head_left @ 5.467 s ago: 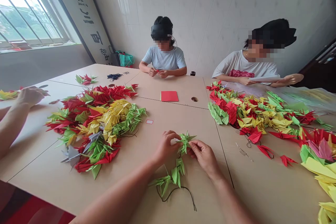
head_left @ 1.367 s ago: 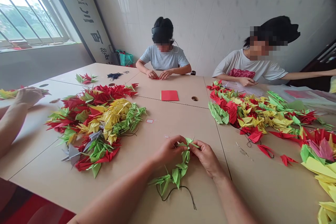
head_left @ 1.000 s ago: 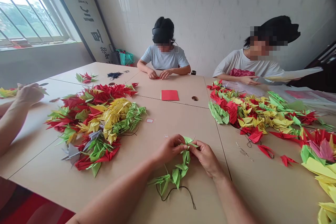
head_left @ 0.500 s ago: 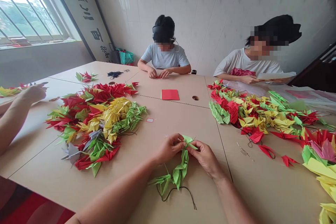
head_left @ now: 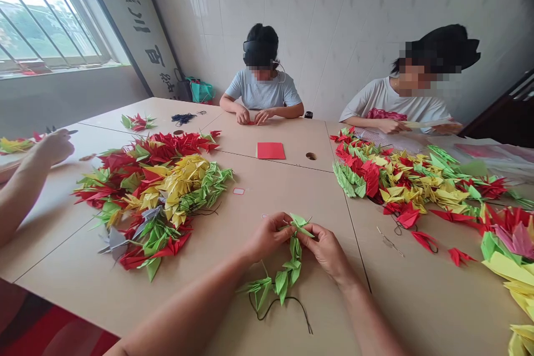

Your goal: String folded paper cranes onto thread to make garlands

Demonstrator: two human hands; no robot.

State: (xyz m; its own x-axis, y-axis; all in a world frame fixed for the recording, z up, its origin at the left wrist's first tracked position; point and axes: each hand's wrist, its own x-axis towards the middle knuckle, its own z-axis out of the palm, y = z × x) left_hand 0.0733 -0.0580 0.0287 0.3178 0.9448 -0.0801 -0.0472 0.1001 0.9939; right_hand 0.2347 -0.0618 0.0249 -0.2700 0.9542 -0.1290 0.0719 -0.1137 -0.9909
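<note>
Green origami cranes (head_left: pixel 283 275) gripped by left hand (head_left: pixel 267 236) and right hand (head_left: pixel 327 250), fingers partly hiding the top one.

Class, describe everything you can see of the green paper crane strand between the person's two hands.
A strand of light-green origami cranes, folded paper, sits closely packed on a dark thread. Its top crane is pinched between the left hand and right hand. The lower cranes curve down and left onto the tan tabletop, the thread's loose end trailing beyond them.
</note>
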